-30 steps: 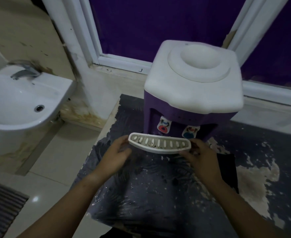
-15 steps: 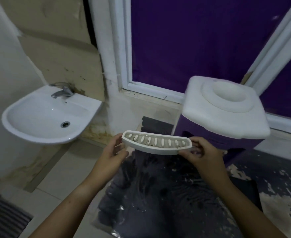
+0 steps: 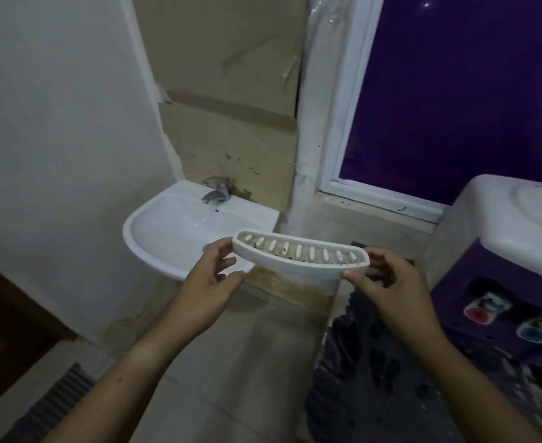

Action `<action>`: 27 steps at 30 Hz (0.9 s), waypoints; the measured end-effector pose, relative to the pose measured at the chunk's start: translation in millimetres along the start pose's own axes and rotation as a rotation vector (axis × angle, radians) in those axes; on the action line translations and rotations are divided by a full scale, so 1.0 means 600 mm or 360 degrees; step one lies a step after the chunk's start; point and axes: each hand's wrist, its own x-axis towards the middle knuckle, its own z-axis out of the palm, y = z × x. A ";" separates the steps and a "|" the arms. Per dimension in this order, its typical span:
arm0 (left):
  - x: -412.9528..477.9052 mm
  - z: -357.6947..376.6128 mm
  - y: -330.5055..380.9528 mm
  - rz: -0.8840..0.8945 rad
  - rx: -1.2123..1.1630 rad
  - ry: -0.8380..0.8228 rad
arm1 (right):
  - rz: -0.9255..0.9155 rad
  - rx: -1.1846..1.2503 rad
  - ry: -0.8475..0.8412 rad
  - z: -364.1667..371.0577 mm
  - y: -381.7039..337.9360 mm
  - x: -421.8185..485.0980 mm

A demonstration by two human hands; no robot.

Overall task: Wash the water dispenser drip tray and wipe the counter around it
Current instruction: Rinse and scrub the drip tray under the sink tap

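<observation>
You hold the drip tray (image 3: 300, 262) in the air with both hands, one at each end, in front of you and clear of every surface. It is a white, curved tray, with a row of oval slots along its top, and some dark and brownish spots of dirt show between the slots. It is almost level, with the left end a little higher than the right.

Your left hand (image 3: 212, 282) has its grip closed on the left end of the tray: the upper fingers touch the end from above and the thumb comes in from below. Your right hand (image 3: 391, 284) has its grip closed on the right end, with the thumb pressed on the front lower corner and the other fingers curled behind the tray.

The tray is just in front of the near edge of the white sink (image 3: 174, 231), which is fixed to the wall, and its left end overlaps the basin in the view. At the back of the sink there is a metal tap (image 3: 215, 191). I cannot tell if water is running.

The water dispenser (image 3: 512, 251) stands at your right, well apart from the tray. It has a purple body and a white top, and on its front you see a red tap button and a blue one. It stands on the dark worktop (image 3: 375, 378), whose surface is worn and has pale patches. Behind the dispenser is a window (image 3: 455, 91) with a white frame and purple glass.
</observation>
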 end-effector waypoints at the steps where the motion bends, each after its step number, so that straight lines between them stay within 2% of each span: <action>1: 0.003 -0.022 -0.004 -0.0010 0.0020 0.0027 | -0.0005 0.0001 -0.0016 0.022 -0.007 0.006; 12: 0.083 -0.192 -0.029 -0.0161 -0.0102 0.0178 | -0.0048 -0.0068 -0.0258 0.215 -0.065 0.122; 22: 0.288 -0.295 -0.110 -0.0376 -0.0077 0.0171 | -0.0112 -0.0129 -0.0320 0.373 -0.006 0.295; 27: 0.391 -0.321 -0.185 -0.0440 -0.0039 0.0138 | -0.0014 -0.0092 -0.0400 0.437 0.030 0.365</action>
